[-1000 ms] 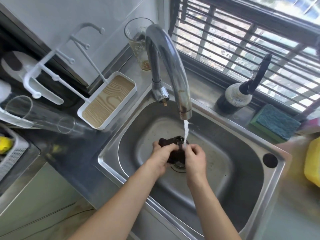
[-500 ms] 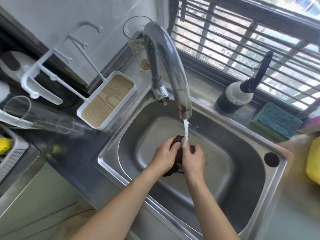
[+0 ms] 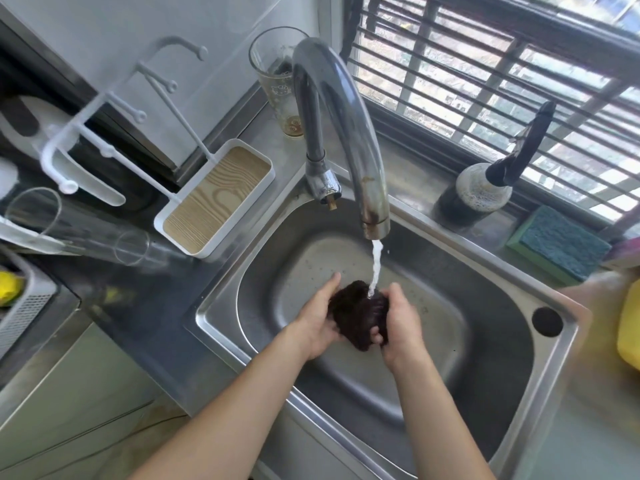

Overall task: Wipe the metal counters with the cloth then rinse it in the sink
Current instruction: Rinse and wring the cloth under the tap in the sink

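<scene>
I have the cloth [image 3: 356, 315] bunched into a dark wad between both hands, held low over the middle of the sink [image 3: 540, 386] so the runoff falls into the basin and not onto the counter [image 3: 145, 306]. My left hand [image 3: 317, 320] cups it from the left side with the thumb up along its top edge; my right hand [image 3: 401, 323] wraps it from the right, fingers curled under, so both are clamped on the same wad and close together with only the cloth between them. I keep it right under the tap [image 3: 349, 133] so the stream [image 3: 375, 268] lands on the top of the cloth, in the gap between my thumbs, where the water can soak through before I squeeze

The wiping part looks finished to me, since the cloth is off the counter and in the sink; this is the rinse. Bunching it small lets me knead dirt out with both palms. The sponge [image 3: 561, 244] and the bottle [image 3: 481, 192] sit on the ledge behind the sink, well apart from my hands, and the glass [image 3: 280, 77] stands behind the tap
</scene>
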A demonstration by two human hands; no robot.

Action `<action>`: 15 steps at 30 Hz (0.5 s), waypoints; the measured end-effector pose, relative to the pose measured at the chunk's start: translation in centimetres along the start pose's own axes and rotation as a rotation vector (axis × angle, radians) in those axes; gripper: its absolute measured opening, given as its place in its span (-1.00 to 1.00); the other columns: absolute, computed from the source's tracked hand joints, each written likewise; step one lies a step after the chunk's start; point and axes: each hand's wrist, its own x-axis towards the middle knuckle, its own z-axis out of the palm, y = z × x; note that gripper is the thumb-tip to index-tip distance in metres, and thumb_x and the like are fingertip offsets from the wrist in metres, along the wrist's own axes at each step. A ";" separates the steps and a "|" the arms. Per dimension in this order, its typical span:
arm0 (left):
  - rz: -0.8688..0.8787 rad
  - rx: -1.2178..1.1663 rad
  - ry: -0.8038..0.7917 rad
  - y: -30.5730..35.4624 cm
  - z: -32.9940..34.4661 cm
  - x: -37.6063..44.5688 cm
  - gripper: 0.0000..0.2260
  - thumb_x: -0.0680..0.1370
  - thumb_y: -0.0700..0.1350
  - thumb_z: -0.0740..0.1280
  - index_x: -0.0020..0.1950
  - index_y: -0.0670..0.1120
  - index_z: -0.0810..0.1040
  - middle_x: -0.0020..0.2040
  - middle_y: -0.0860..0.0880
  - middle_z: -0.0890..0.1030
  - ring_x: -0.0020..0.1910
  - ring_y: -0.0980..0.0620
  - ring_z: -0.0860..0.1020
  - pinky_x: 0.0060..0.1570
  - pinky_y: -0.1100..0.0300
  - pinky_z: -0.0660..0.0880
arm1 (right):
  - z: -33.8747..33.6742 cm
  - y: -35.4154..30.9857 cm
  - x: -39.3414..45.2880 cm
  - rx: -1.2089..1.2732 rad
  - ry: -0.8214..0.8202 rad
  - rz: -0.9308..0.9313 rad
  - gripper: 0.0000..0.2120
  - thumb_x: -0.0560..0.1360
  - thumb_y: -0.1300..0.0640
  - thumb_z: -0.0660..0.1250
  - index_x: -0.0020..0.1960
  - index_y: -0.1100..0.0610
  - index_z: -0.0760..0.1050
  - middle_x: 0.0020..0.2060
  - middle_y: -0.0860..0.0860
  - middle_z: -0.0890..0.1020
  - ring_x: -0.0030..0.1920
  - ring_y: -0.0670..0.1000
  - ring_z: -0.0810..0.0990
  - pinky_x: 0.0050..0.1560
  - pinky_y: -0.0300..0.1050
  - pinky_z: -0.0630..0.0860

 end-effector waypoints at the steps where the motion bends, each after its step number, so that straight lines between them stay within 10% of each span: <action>1: 0.056 -0.024 0.035 0.1 -0.1 0.4 -0.62 0.57 0.13 0.39 0.19 -0.15 0.65 0.10 -0.18 0.71 0.04 -0.12 0.70 0.04 0.01 0.62 | 0.1 0.0 -0.2 -0.140 0.019 -0.037 -0.77 0.59 0.08 0.21 -0.20 0.14 0.49 -0.39 0.10 0.51 -0.55 0.03 0.39 -0.61 -0.27 0.24; 5: 0.158 -0.163 0.094 0.6 -0.1 1.1 -0.71 0.47 -0.25 0.31 0.19 -0.16 0.60 0.18 -0.26 0.66 0.09 -0.20 0.64 0.06 0.00 0.61 | 0.6 1.2 -0.4 -0.297 0.032 -0.078 -0.71 0.61 0.01 0.11 0.07 0.12 0.55 -0.03 0.18 0.70 -0.12 0.16 0.64 -0.33 -0.17 0.42; 8: 0.137 -0.178 0.074 0.7 0.3 0.8 -0.64 0.44 -0.28 0.15 0.16 -0.13 0.60 0.08 -0.24 0.67 0.01 -0.17 0.61 -0.04 0.06 0.58 | 0.6 1.0 -0.8 -0.149 -0.099 0.053 -0.69 0.65 -0.09 0.19 0.04 0.07 0.62 -0.12 0.15 0.75 -0.19 0.13 0.66 -0.20 -0.03 0.48; 15: 0.148 0.239 0.109 0.7 0.0 0.5 -0.63 0.57 0.22 0.30 0.24 0.01 0.57 0.14 -0.01 0.69 0.06 0.04 0.65 -0.06 0.11 0.59 | 0.8 1.1 0.0 -0.052 -0.021 -0.098 -0.88 0.58 0.15 0.36 -0.05 0.11 0.67 -0.05 0.18 0.76 -0.02 0.15 0.72 0.04 0.09 0.64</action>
